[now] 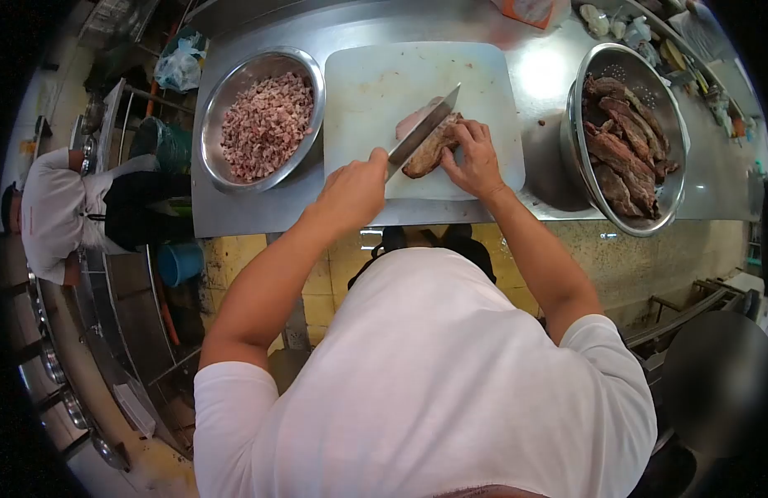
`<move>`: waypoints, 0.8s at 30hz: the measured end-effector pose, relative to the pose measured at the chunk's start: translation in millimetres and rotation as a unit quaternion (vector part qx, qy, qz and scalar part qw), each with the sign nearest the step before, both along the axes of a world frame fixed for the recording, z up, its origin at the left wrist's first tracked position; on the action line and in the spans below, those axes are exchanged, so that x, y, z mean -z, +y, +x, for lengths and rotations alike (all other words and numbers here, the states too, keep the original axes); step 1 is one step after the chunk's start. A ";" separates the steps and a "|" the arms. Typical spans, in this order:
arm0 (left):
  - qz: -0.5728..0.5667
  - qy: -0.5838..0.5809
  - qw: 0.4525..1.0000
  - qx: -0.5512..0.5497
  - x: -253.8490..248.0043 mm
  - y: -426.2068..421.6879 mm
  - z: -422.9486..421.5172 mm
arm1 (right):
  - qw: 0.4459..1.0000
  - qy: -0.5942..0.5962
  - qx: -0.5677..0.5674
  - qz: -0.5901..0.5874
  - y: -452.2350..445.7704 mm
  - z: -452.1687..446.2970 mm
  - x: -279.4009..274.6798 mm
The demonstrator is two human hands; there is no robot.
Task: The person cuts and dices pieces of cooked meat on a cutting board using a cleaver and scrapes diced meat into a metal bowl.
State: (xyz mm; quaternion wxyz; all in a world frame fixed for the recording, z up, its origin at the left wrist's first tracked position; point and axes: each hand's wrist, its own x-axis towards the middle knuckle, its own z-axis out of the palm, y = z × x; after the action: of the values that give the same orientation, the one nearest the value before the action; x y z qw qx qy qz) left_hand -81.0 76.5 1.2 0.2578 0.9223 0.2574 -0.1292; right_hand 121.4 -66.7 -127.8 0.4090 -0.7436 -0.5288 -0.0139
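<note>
Knife [425, 126] fills clenched left hand [351, 189], right hand [477, 159] clamping meat [427, 159], board's far edge [409, 51] apart.

A broad steel knife [428, 123] slants across a white rectangular cutting board [375, 83]; a round metal bowl [263, 66] crowds its left; silver tabletop [543, 153] leaves hand room rightward, before a perforated metal colander [629, 73].

White short-sleeved shirt [450, 373] — dark trousers or shoes [478, 251], unclear.
</note>
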 end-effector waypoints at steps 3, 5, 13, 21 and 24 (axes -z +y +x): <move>0.008 0.049 0.999 0.007 -32.6 -12.2 -9.0 | 1.000 0.000 -0.006 0.012 -1.6 0.0 -2.9; 0.013 0.081 0.997 0.010 -36.7 -13.4 -6.4 | 1.000 -0.002 0.000 0.013 -0.9 0.0 -1.9; 0.004 0.107 0.994 0.013 -41.3 -7.2 -0.8 | 1.000 0.012 0.003 0.011 2.4 1.7 -0.4; -0.001 -0.002 1.000 -0.002 35.6 -2.7 9.5 | 1.000 -0.011 -0.003 0.025 2.5 0.5 -5.8; -0.034 0.009 0.998 -0.046 33.2 8.0 -39.2 | 1.000 -0.005 0.000 0.021 4.1 1.0 -1.7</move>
State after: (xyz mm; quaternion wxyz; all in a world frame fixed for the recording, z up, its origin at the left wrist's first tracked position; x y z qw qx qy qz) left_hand -120.1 84.5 -31.9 0.2920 0.8990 0.2978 -0.1339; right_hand 122.4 -62.6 -126.1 0.4217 -0.7345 -0.5309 -0.0290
